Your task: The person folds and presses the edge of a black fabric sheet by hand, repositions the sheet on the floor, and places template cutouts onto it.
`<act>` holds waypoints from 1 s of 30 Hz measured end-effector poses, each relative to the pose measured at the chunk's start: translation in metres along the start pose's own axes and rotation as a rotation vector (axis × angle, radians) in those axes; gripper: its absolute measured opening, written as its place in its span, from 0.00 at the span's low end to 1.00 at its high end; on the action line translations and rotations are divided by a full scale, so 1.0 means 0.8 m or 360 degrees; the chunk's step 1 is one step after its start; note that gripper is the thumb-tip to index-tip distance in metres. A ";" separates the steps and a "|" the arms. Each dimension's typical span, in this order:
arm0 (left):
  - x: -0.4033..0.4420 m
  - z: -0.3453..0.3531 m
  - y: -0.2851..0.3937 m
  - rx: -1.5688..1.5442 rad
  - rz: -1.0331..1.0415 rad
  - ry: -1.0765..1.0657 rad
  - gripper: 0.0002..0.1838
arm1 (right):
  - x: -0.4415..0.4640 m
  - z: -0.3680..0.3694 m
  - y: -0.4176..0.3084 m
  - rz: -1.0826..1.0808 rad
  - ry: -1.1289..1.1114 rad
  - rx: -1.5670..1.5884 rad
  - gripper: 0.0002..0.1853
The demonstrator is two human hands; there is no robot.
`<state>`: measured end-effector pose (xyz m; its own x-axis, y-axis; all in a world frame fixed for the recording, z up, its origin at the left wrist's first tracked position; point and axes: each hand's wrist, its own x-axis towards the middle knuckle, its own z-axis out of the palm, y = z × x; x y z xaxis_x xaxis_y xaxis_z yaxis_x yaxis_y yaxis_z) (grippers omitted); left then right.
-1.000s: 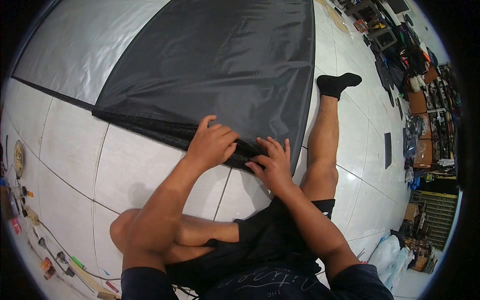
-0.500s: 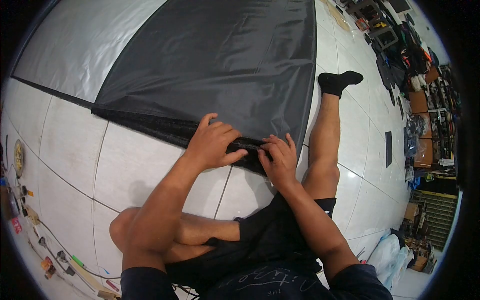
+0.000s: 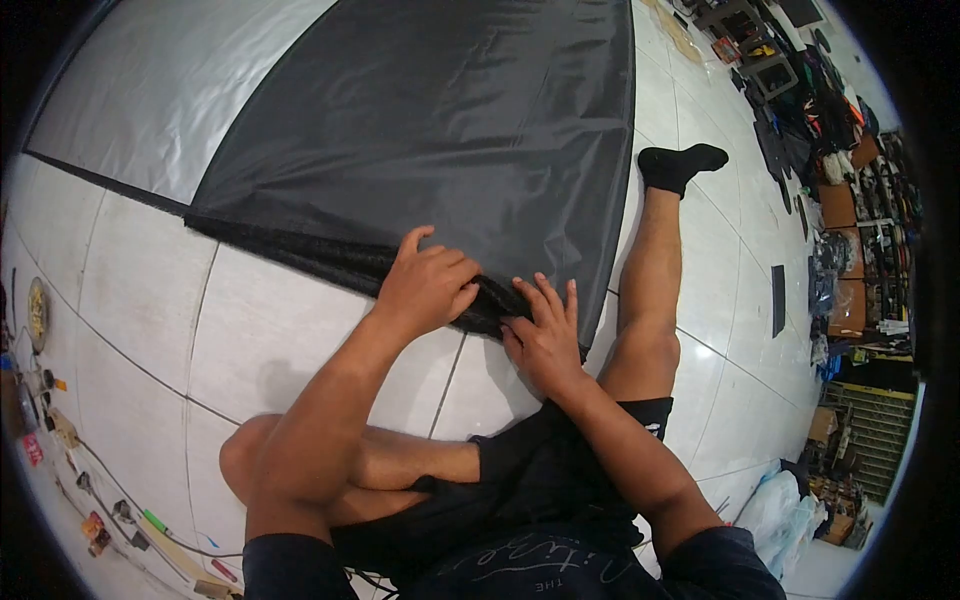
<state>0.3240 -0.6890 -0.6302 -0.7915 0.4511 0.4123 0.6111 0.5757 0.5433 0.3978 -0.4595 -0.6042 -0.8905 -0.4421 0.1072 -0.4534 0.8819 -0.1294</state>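
Note:
A large sheet of dark grey, slightly shiny fabric lies on the floor in front of me. Along its near edge runs a black fuzzy strip. My left hand grips this strip near its middle, thumb on the near side and curled fingers above, the index finger sticking out. To its right, my right hand holds the strip near the sheet's corner, with its thumb at the near edge and its longer fingers stretched over the fabric. The strip bunches up between both hands; the undersides of the fingers are hidden.
Silvery fabric adjoins the dark sheet at left. White tiles cover the floor. My outstretched leg lies along the right side. Tools and a cable lie at lower left; crowded shelves stand at far right.
My right hand has shifted slightly left and down, and its fingers have spread over the fabric. The left thumb has drawn in against the strip, which is now more bunched between the hands.

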 end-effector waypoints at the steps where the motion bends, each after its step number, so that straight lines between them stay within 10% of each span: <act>1: -0.001 -0.001 0.000 -0.0009 -0.0033 -0.0064 0.08 | 0.001 0.001 0.001 0.0025 0.0007 0.0032 0.09; 30: 0.000 -0.001 -0.002 0.0030 -0.0006 -0.0157 0.09 | 0.022 0.004 0.020 0.0141 0.0417 0.0350 0.10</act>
<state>0.3232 -0.6904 -0.6305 -0.7896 0.5134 0.3361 0.6091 0.5897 0.5303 0.3749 -0.4532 -0.6076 -0.9000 -0.2832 0.3315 -0.3972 0.8460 -0.3558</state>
